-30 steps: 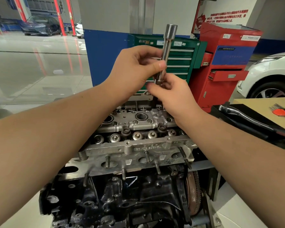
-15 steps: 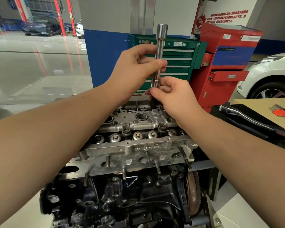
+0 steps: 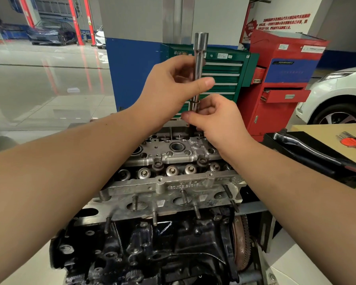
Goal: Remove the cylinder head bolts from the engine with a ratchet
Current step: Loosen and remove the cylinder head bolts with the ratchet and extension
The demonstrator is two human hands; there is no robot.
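A long steel extension bar (image 3: 200,56) stands upright over the far side of the cylinder head (image 3: 173,159). My left hand (image 3: 173,89) grips its middle, thumb across the front. My right hand (image 3: 214,118) pinches the socket (image 3: 194,105) at the bar's lower end, just above the head's far edge. Torx-type head bolts (image 3: 157,163) sit in the cam carrier nearer me. The ratchet (image 3: 302,144) lies untouched on a black case at the right.
The black engine block (image 3: 152,243) with protruding studs fills the foreground on a stand. A green tool cabinet (image 3: 224,75) and a red tool cart (image 3: 280,83) stand behind. A white car (image 3: 341,95) is at the far right, and red-handled keys (image 3: 351,140) lie on the bench.
The bar has swung from a rightward tilt to upright and dropped lower toward the cylinder head. Both hands moved down with it.
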